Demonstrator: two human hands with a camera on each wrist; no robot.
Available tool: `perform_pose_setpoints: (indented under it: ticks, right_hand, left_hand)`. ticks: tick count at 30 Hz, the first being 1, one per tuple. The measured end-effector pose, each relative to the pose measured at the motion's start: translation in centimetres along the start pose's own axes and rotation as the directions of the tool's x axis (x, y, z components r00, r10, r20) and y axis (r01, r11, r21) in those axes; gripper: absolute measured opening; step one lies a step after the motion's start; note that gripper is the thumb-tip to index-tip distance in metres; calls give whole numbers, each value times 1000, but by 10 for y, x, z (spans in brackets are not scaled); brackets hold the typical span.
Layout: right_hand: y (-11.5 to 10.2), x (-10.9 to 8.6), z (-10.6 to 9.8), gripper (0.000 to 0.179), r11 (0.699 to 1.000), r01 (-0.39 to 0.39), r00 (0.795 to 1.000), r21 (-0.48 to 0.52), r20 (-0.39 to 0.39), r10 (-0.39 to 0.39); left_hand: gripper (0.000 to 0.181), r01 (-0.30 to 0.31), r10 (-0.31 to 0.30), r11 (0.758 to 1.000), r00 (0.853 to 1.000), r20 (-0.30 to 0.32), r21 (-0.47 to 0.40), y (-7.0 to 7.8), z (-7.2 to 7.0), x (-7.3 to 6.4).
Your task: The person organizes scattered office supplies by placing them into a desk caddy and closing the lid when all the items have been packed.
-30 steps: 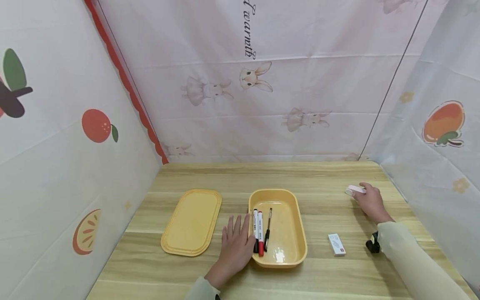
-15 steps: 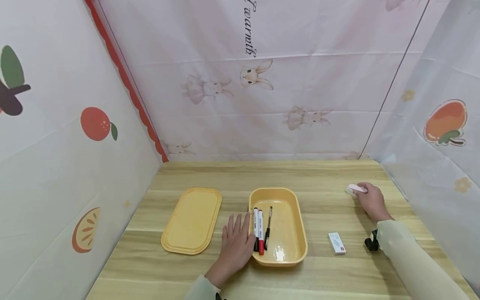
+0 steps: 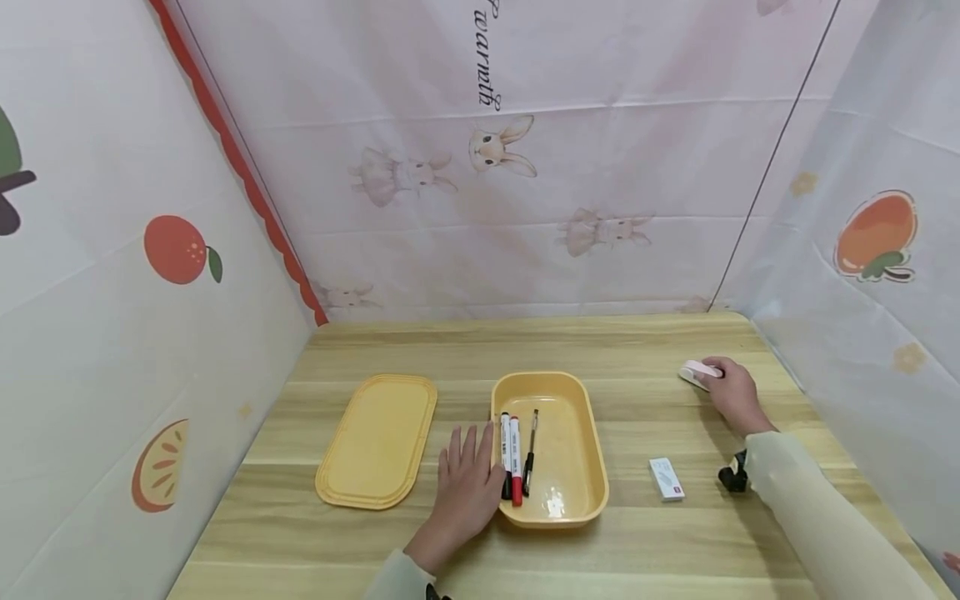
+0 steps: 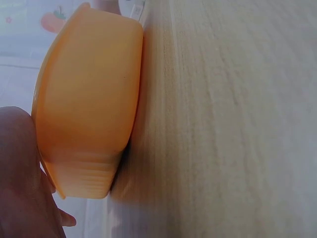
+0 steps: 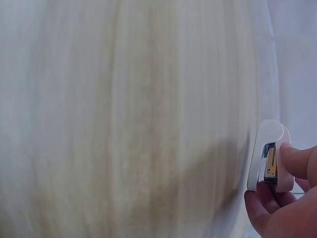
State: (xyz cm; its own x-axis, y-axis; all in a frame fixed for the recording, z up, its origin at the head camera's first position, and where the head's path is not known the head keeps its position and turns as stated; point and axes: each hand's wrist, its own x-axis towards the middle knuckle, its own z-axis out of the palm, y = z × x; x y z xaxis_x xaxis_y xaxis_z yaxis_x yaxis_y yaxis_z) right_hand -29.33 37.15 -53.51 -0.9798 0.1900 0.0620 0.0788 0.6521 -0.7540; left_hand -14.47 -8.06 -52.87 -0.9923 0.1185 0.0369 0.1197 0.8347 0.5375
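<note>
lid (image 3: 377, 442): yellow, flat on the table (image 3: 630, 417), apart from the tray (image 3: 566, 454).
left hand (image 3: 467, 483): fingers straight and spread, touching the tray's left rim, grasping nothing.
wall cloth (image 3: 484, 58): "warmth" reads in dark script, running sideways; a letter before it is cut off.
markers: one black (image 3: 506, 454), one red (image 3: 515, 462), side by side along the tray's left wall; barrel print too small to read.
pen (image 3: 531, 454): beside them, slightly slanted.
box (image 3: 666, 479): small, white, on the table between tray and right hand; print illegible, a dark red mark at its near end.
stapler (image 3: 699, 374): in the right hand, long axis roughly crosswise, one end toward the tray side; the tray lies left of it and closer to the person. no brand shows. table contact cannot be told.
right hand (image 3: 733, 393): nearer the box, thumb and fingers pinching the stapler.
</note>
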Motion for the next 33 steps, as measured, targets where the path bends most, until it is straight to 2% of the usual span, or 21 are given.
perform_pose_setpoints:
  ticks: [7,11,25,33]
  right_hand:
    - [-19,-7,3,44,998,41,999,36,14,-42]
    - [-32,-10,6,43,997,39,998,68,46,-42]
    - [-99,-38,16,44,985,91,981,150,157,-115]
    - [-131,-58,30,38,968,200,957,151,182,-226]
  left_hand:
    - [63,11,-11,1000,1000,14,16,-1,2,1]
    - [62,10,-10,1000,1000,11,16,-2,3,1]
    - [63,29,-29,1000,999,22,11,1,1,0]
    - [63,32,-32,999,999,20,-3,0,2,0]
